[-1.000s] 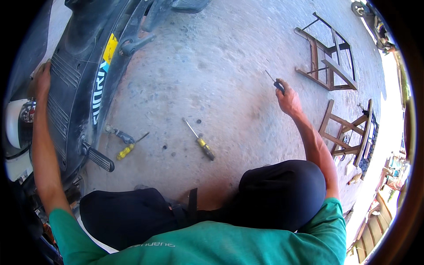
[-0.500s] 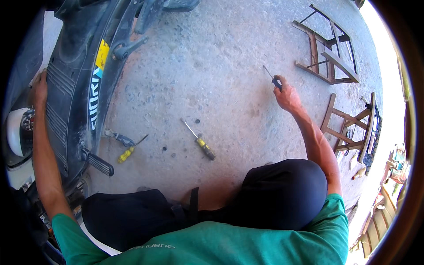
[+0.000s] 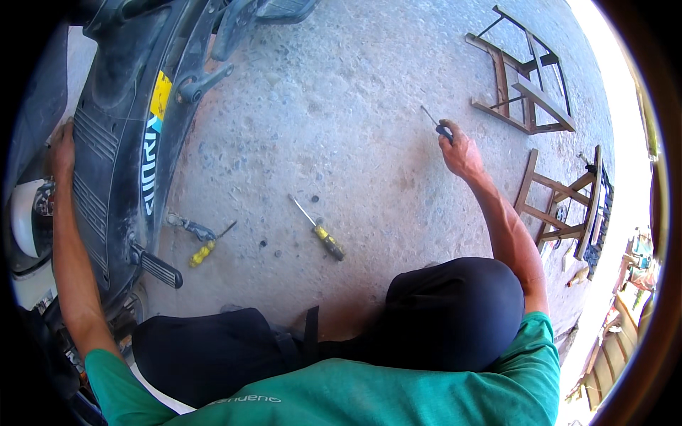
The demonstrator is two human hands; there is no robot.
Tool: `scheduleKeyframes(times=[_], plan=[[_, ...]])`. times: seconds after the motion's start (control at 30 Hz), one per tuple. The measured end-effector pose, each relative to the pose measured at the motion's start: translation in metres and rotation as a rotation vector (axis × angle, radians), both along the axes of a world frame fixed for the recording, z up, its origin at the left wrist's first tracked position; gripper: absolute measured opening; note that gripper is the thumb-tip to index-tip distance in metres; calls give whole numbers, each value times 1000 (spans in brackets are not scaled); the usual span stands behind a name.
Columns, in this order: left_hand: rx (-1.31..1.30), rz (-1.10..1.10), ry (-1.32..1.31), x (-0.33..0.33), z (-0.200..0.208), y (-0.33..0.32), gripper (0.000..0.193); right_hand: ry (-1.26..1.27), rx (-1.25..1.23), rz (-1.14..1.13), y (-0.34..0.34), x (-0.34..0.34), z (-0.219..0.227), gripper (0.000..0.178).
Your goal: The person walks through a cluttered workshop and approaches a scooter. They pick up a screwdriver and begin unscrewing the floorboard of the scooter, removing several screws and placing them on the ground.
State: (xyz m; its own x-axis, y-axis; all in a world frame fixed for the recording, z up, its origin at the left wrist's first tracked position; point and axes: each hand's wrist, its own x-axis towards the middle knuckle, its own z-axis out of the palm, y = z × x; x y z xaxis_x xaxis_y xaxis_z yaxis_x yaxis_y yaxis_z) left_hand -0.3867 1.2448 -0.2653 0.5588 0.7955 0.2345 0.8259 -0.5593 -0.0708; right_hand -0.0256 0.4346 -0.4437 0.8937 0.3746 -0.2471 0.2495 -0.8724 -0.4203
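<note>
Right hand (image 3: pixel 462 150) lifts a thin dark-handled metal screwdriver (image 3: pixel 435 123) clear of the concrete floor (image 3: pixel 341 128).
Little changed in a second: left hand (image 3: pixel 62 145) still flat on the dark ribbed scooter panel (image 3: pixel 106 177); yellow-handled screwdriver (image 3: pixel 321 232) lies untouched.

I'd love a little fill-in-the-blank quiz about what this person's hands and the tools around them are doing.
1. The right hand grips a dark-handled ____ raised above the concrete floor.
2. The left hand rests on the black ribbed panel of a ____.
3. The yellow-handled screwdriver lies on the floor, held by ____ hand.

Missing words: screwdriver; scooter; neither
</note>
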Motion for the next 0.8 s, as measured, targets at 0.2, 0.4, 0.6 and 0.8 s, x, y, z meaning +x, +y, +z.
scheduleKeyframes(times=[0.2,0.4,0.6,0.8], plan=[[-10,-31,-30,5,2,-13,73,-22,7,1,0,2,-3,45],[-57,-100,-87,2,-4,0,70,-120,20,-43,-4,13,-14,43],[-176,-135,-143,-4,-1,5,68,-95,-89,46,8,-9,0,43],[-77,-197,-149,1,-7,-3,68,-121,-105,90,-11,-23,10,40]])
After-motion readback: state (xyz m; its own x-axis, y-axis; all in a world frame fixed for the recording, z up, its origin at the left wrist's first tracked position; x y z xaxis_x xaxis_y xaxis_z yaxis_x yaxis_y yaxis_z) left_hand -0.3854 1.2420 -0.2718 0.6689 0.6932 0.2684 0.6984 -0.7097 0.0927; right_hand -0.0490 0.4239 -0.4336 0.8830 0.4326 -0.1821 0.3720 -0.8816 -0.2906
